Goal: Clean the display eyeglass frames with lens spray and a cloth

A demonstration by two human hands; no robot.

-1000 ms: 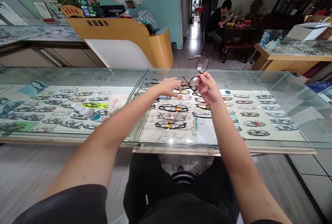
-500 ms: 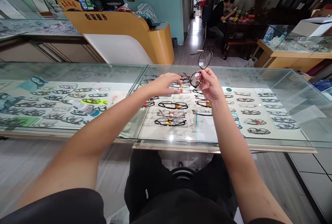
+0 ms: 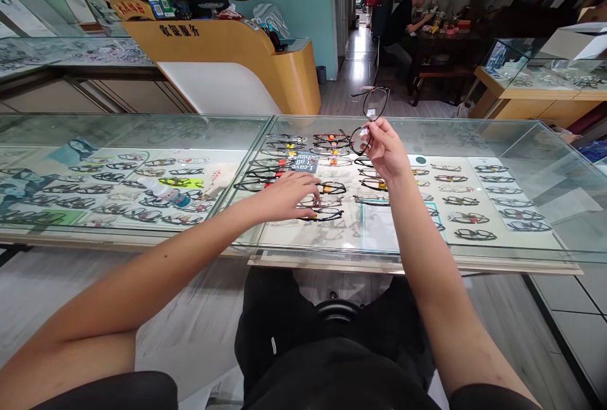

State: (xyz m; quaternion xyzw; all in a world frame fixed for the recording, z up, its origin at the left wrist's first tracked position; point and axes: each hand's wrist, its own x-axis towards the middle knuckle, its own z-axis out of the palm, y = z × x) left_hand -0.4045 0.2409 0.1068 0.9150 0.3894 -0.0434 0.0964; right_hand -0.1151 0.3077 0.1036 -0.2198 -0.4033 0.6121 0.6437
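Observation:
My right hand [image 3: 387, 147] pinches a pair of dark-rimmed eyeglasses [image 3: 376, 104] near the bridge and holds it up above the glass display case [image 3: 327, 247]. The frame stands tilted on end, one lens above the other, with a small white tag on a lens. Lower and to the left, my left hand [image 3: 290, 196] hovers over or rests on the glass top, fingers apart and slightly bent, holding nothing I can see. Beneath it, rows of eyeglasses [image 3: 332, 188] lie inside the case, some with orange or yellow tags. The hand hides part of them.
A spray bottle [image 3: 164, 193] lies on the left case among eyeglasses. Behind stands a yellow and white counter [image 3: 218, 43]. A seated person [image 3: 410, 18] is at a dark table at the back. Another glass case [image 3: 545, 74] with a white box stands at right.
My left hand has come away from beside the held eyeglasses, moving down and toward me over the case. My right hand still holds the eyeglasses in nearly the same spot.

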